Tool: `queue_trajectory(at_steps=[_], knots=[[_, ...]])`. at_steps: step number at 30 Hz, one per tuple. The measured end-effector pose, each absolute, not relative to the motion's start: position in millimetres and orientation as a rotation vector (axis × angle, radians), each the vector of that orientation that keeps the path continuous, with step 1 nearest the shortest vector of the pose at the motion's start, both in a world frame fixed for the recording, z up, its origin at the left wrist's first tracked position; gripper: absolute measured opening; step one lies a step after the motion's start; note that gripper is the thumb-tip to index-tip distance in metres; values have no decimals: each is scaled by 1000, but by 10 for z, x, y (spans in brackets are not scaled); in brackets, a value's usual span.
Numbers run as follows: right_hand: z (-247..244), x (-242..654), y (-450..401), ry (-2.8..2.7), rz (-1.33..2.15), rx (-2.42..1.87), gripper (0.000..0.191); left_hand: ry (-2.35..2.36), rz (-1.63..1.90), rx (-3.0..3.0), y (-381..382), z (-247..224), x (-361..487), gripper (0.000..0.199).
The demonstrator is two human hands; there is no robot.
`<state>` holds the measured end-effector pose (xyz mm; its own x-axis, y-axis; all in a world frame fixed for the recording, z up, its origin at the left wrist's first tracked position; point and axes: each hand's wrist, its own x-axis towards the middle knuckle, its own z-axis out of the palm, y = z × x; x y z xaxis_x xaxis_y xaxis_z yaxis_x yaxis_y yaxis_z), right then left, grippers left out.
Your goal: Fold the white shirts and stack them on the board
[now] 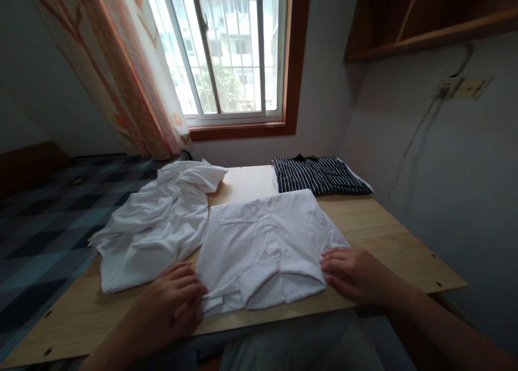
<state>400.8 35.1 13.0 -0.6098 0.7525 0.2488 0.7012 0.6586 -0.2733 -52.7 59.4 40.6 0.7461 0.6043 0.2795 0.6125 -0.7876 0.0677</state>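
A white button-up shirt (pixel 291 225) lies folded into a rough rectangle on the wooden board, with its button placket running down the middle and its collar end towards me. At its near left corner my left hand (pixel 174 298) is closed, the fingertips pinching the edge of the cloth. My right hand (pixel 354 274) grips the shirt's right edge near the collar, fingers together on top of the fabric; its thumb is hard to make out. Left of the shirt, close to my left hand, spreads a crumpled white garment (pixel 157 225).
A folded black-and-white striped garment (pixel 319 176) rests at the board's far right, over something white. The wooden board (pixel 388 225) adjoins a bed with a dark checked cover (pixel 36 220). Behind are a curtain (pixel 125 74) and a window (pixel 234 53); a cable (pixel 415 139) hangs on the right wall.
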Motion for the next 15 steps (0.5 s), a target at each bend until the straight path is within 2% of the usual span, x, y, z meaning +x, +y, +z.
queue_trajectory(at_steps=[4,7,11,15], knots=[[462,3849,808,-2546,227,-1265,30,-1141,-630,-2860,1101,553,-194,29],[579,3523,1367,-2468,152,-1275,33,-1197,-678,-2783,1665,468,239,36],[441,2994,1991,-2516,56,-1368,41,-1242,-569,-2677,2187,160,640,40],[113,2699,2209,-2445,94,-1537,46,-1292,-462,-2656,2288,-124,677,45]])
